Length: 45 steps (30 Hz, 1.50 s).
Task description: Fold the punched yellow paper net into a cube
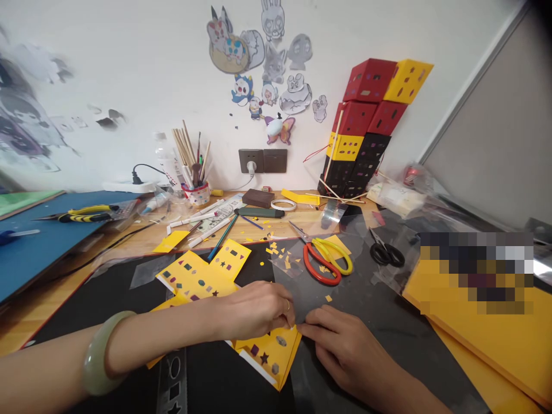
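Yellow card, one, pierced with small cut-out shapes, is spread at near centre on a black mat, part of its far portion being covered by the left forearm. Left hand: fingertips closed on the card's right edge. Right hand: fingertips set against the same edge; whether it is pinched or only steadied cannot be told. Hazards, as judged: a crooked crease, should uneven pressure be put on the edge by the two hands; a tear or kink, should the card be pulled where it is weakened by the cut-outs; a shift of the far panels, should they be dragged by the forearm; a trapped crumb, should loose yellow scraps, at far centre, be swept under a flap; a knock to the scissors, lying beyond the right hand, should that hand be slid away from the near side.
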### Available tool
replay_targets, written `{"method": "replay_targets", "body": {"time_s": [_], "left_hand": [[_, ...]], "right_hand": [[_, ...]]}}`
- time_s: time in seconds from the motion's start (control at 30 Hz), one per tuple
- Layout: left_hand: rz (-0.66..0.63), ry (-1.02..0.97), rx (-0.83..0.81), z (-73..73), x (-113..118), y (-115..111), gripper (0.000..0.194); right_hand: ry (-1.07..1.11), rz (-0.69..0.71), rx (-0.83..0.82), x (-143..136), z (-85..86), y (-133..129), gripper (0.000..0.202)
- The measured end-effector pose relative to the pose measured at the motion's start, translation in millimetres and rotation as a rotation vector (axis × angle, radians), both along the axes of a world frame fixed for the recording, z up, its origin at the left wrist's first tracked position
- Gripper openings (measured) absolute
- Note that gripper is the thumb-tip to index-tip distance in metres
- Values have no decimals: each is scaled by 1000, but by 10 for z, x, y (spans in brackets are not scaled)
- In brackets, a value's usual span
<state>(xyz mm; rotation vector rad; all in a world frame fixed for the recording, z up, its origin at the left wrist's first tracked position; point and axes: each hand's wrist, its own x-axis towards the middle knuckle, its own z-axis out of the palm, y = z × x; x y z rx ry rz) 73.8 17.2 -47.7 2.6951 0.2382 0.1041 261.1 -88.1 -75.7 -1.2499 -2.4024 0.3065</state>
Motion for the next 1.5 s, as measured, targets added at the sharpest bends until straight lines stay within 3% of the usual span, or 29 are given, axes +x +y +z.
{"method": "replay_targets", "body": {"time_s": [0.8, 1.5], "left_hand": [[67, 44, -119, 26, 17, -8, 14], [218, 92, -235, 21, 57, -34, 13]], "right_hand": [[7, -3, -22, -12, 7, 7, 29], [4, -1, -1, -16, 15, 21, 29]]}}
